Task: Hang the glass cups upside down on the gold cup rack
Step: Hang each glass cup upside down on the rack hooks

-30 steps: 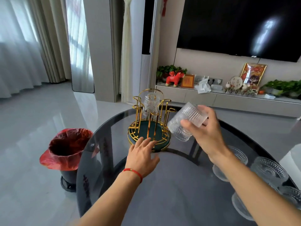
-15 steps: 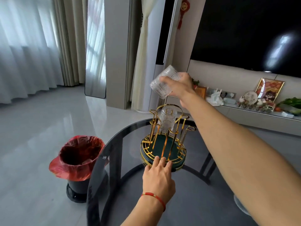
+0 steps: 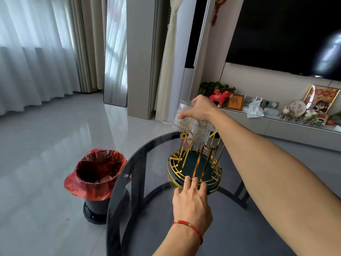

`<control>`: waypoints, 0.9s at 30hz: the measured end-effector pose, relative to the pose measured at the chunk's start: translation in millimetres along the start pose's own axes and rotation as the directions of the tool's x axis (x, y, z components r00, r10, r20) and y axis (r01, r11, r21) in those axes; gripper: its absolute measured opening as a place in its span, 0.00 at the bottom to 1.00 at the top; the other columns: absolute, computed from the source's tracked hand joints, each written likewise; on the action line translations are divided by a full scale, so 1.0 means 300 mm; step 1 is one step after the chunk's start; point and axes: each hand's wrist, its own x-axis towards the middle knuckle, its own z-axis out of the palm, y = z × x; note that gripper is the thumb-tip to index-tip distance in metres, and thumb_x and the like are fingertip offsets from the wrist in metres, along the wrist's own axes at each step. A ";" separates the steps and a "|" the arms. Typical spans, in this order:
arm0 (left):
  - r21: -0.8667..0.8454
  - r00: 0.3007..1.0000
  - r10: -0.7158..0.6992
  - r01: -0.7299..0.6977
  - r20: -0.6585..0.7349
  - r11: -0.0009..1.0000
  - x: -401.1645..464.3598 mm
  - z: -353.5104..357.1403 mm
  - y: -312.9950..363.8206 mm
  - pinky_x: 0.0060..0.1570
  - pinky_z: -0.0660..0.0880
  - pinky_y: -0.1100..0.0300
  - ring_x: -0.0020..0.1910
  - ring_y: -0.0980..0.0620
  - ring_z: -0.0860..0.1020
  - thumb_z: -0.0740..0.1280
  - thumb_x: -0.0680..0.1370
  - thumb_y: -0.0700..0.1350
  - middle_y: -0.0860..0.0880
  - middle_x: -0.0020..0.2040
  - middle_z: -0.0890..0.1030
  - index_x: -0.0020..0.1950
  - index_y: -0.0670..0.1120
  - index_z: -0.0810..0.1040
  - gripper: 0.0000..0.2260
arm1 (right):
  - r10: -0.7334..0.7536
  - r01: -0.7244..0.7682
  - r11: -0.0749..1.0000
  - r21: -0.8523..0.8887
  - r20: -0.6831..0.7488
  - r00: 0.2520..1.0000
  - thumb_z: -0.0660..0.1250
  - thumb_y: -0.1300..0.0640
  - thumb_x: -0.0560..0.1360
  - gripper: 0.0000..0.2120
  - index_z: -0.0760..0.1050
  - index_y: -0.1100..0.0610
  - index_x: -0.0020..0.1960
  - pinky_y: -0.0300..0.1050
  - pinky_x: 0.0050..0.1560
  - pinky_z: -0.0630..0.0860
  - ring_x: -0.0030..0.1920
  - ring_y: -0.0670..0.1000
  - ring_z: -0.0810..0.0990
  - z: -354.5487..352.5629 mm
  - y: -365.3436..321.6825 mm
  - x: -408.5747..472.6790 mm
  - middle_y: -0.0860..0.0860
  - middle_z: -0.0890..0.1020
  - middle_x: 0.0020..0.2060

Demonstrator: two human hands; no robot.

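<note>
Head view: table (image 3: 118, 191) edge logo unreadable; right hand (image 3: 200, 109) grips cup (image 3: 181, 117).

I see the right hand (image 3: 200, 109) has lowered its glass cup (image 3: 181, 117), now inverted, onto the gold rack's (image 3: 195, 163) far-left prong.

Two glass cups (image 3: 181, 119) (image 3: 200, 133) at centre frame; one gold cup rack (image 3: 194, 163) below them; two hands (image 3: 200, 109) (image 3: 191, 204); one red-lined bin (image 3: 96, 174) lower left.
</note>
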 end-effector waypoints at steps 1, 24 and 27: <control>0.000 1.000 -0.003 0.003 0.004 1.000 0.001 -0.002 0.001 0.71 0.67 0.41 0.81 0.40 0.53 0.62 0.80 0.46 0.44 0.80 0.62 0.78 0.48 0.61 0.27 | -0.001 0.001 1.000 -0.019 0.022 1.000 0.82 0.39 0.63 0.44 0.72 0.59 0.71 0.55 0.56 0.75 0.55 0.55 0.77 0.002 0.000 -0.001 0.57 0.79 0.68; -0.010 1.000 -0.012 0.012 -0.003 1.000 0.003 0.001 -0.004 0.63 0.74 0.44 0.78 0.42 0.58 0.63 0.79 0.45 0.46 0.78 0.66 0.77 0.48 0.63 0.26 | 0.051 0.076 0.925 -0.371 0.320 0.946 0.78 0.40 0.69 0.35 0.79 0.55 0.71 0.61 0.68 0.76 0.68 0.61 0.77 0.021 -0.033 0.019 0.57 0.79 0.70; -0.013 1.000 -0.018 0.018 0.001 1.000 0.002 -0.004 -0.001 0.64 0.74 0.43 0.77 0.43 0.60 0.63 0.79 0.45 0.46 0.77 0.67 0.76 0.49 0.64 0.25 | -0.037 0.140 0.885 -0.444 0.232 0.972 0.71 0.34 0.73 0.34 0.78 0.54 0.71 0.61 0.69 0.74 0.68 0.60 0.77 0.025 -0.027 -0.017 0.55 0.80 0.69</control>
